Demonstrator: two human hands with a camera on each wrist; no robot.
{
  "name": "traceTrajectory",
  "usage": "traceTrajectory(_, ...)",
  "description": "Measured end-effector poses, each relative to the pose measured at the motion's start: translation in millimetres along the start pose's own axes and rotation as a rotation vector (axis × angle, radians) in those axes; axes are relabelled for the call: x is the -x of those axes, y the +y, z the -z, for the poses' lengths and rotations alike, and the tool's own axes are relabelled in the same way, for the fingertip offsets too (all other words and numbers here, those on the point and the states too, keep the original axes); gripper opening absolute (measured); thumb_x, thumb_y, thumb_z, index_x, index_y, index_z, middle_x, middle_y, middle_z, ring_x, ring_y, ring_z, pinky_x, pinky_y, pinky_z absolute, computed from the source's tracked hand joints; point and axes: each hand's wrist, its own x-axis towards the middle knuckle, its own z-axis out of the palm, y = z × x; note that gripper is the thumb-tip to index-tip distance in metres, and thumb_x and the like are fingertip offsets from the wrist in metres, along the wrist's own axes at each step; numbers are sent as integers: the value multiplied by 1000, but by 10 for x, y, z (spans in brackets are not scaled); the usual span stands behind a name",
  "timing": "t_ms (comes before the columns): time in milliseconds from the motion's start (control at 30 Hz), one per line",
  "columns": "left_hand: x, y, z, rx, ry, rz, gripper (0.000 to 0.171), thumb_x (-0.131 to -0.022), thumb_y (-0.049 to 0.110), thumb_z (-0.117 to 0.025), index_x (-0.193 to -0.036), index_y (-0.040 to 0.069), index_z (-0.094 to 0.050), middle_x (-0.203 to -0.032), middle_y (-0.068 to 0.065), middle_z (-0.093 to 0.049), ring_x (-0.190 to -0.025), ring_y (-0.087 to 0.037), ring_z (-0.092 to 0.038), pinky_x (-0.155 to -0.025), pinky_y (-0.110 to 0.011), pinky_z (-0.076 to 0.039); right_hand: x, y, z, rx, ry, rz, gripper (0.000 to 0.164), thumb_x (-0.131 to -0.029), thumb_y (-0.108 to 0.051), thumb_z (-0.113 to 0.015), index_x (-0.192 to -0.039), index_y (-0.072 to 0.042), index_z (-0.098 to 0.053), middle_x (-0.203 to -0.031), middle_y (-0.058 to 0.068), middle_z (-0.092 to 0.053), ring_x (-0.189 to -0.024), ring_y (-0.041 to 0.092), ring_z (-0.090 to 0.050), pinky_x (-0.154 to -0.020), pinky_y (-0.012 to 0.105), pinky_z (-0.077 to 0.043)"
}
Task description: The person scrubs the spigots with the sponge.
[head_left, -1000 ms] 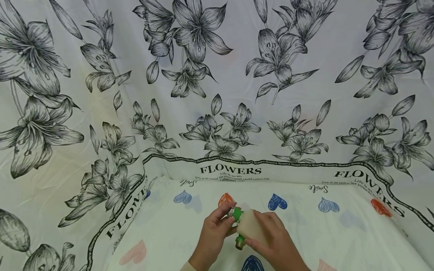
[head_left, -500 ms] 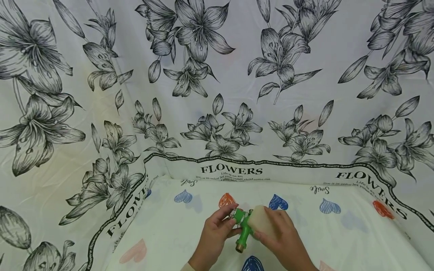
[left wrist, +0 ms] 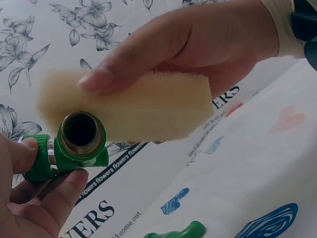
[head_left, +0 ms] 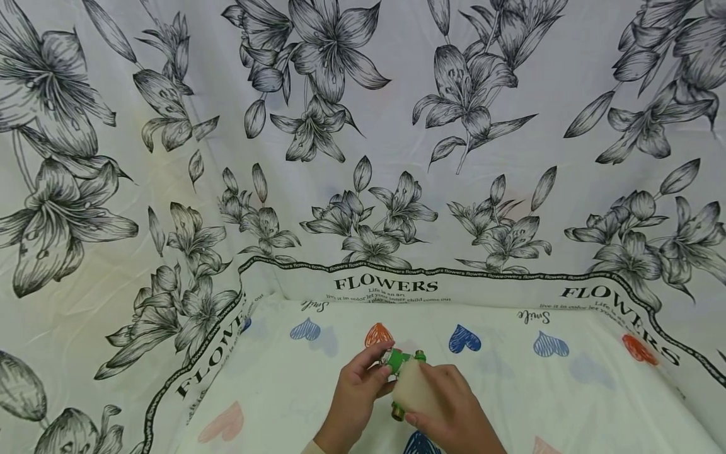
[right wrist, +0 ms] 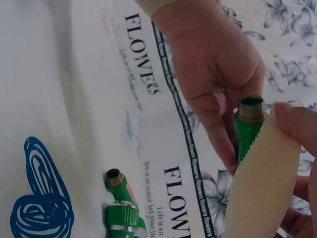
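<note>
Green fitting (left wrist: 60, 148), one: its side nut sat pinched in my left grip (head_left: 358, 391), the nearer hand, its long leg pointing brass-end toward me. Sponge (left wrist: 148, 106), one — clasped in my right grip (head_left: 460, 407), it covered that leg from the right. Beneath lay heart-printed cloth (head_left: 283, 391), bearing a second fitting (right wrist: 121, 215); behind hung flowered fabric (head_left: 397, 135).

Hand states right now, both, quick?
Left hand: closed, pinching the green fitting by one end.
Right hand: closed, gripping the pale sponge.
</note>
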Motion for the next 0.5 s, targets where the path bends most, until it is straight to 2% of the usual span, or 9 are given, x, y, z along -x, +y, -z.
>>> traceTrajectory(100, 7, 13, 1, -11, 18, -4, 42, -108, 5, -68, -150, 2, -62, -145, -23, -60, -127, -29, -67, -98, -42, -60, 12, -19, -13, -7, -34, 75, 73, -84, -31, -98, -148, -15, -67, -123, -9, -58, -99, 9, -56, -73, 28, -54)
traceTrajectory(233, 12, 26, 0, -14, 28, -11, 42, -108, 5, -68, -149, 2, -62, -144, -24, -60, -128, -33, -66, -98, -42, -60, 17, -27, -17, 7, -55, 128, 74, -85, -34, -97, -150, -17, -65, -123, -10, -58, -100, 8, -56, -75, 28, -53)
traceTrajectory(367, 17, 23, -1, 3, 15, -9, 42, -108, 4, -67, -150, 0, -61, -144, -24, -59, -128, -32, -66, -99, -44, -60, 18, 5, -9, 23, -42, 135, 74, -86, -35, -97, -150, -17, -66, -123, -11, -58, -100, 7, -56, -75, 28, -54)
traceTrajectory(500, 23, 19, -5, 15, -2, -2, 43, -109, 3, -66, -151, 0, -60, -145, -25, -57, -127, -27, -67, -99, -45, -60, 5, 58, 9, 58, -7, 178, 75, -85, -34, -97, -149, -12, -66, -124, -8, -58, -99, 7, -56, -73, 29, -55)
